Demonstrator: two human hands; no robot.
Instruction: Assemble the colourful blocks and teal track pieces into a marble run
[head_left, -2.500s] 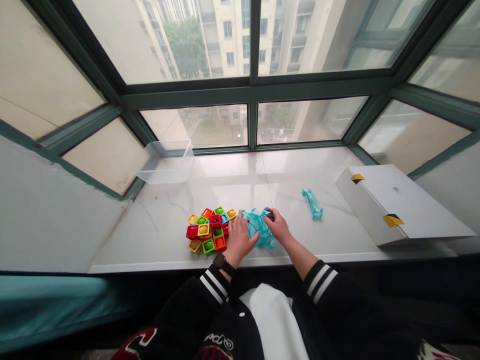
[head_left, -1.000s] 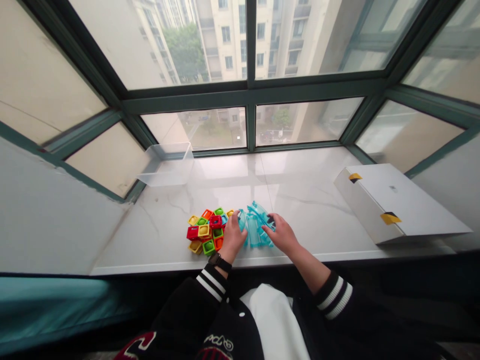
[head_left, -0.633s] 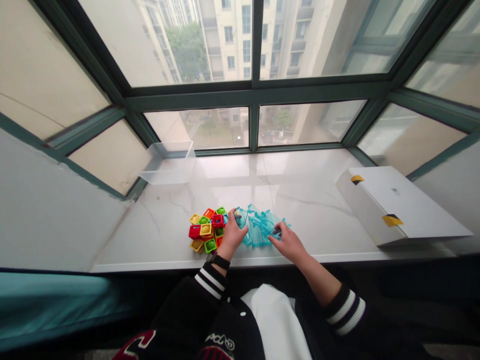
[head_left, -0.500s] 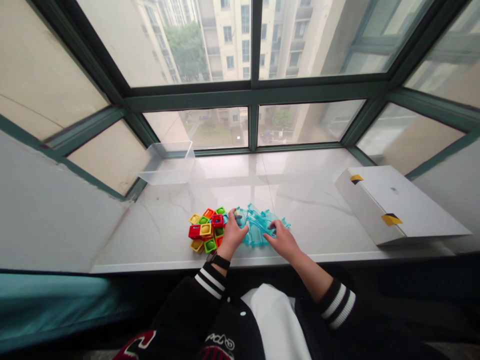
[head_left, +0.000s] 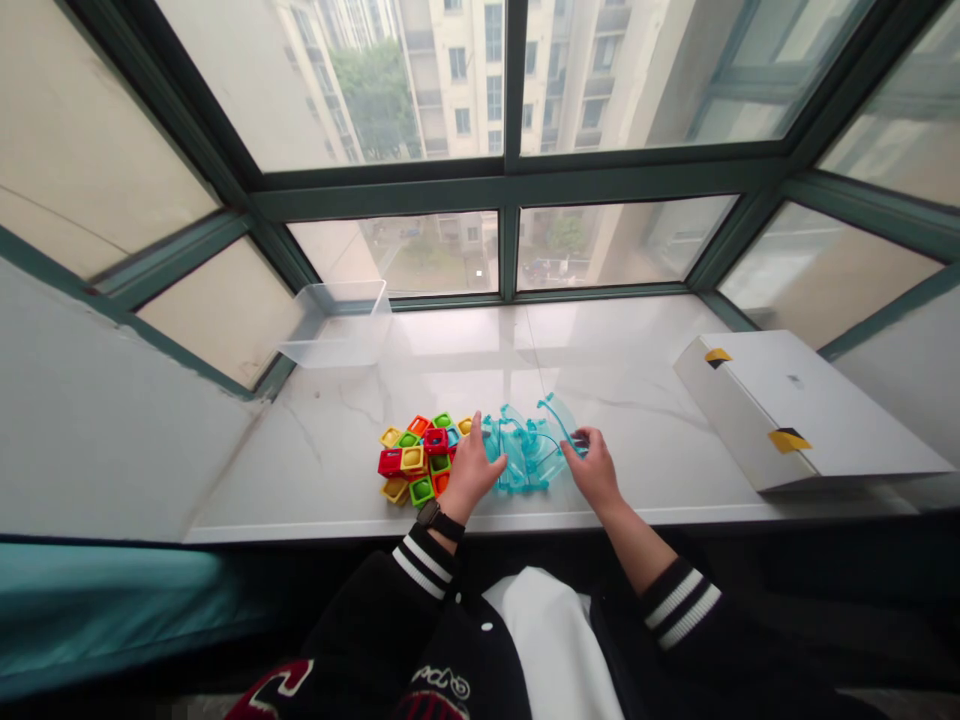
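A pile of translucent blue plastic pieces [head_left: 525, 455] lies near the front of the white ledge. My left hand [head_left: 472, 465] is at the pile's left edge, thumb and index finger spread apart; I see nothing held in it. Fingers of my right hand [head_left: 596, 468] are closed on a curved translucent blue plastic piece [head_left: 559, 420], tilted up at the pile's right side. Left of my left hand sits a cluster of small square blocks [head_left: 412, 458] in red, yellow, green, orange and blue, partly hidden by that hand.
On the ledge [head_left: 300, 440], a clear plastic bin [head_left: 337, 345] stands at the back left by the window frame. A white box [head_left: 817, 410] with yellow-and-black tabs occupies the right side. Walls and windows enclose the ledge.
My right hand has shifted right, lifting the curved blue piece out to the side of the pile. My left hand has moved slightly right, and its fingers have straightened.
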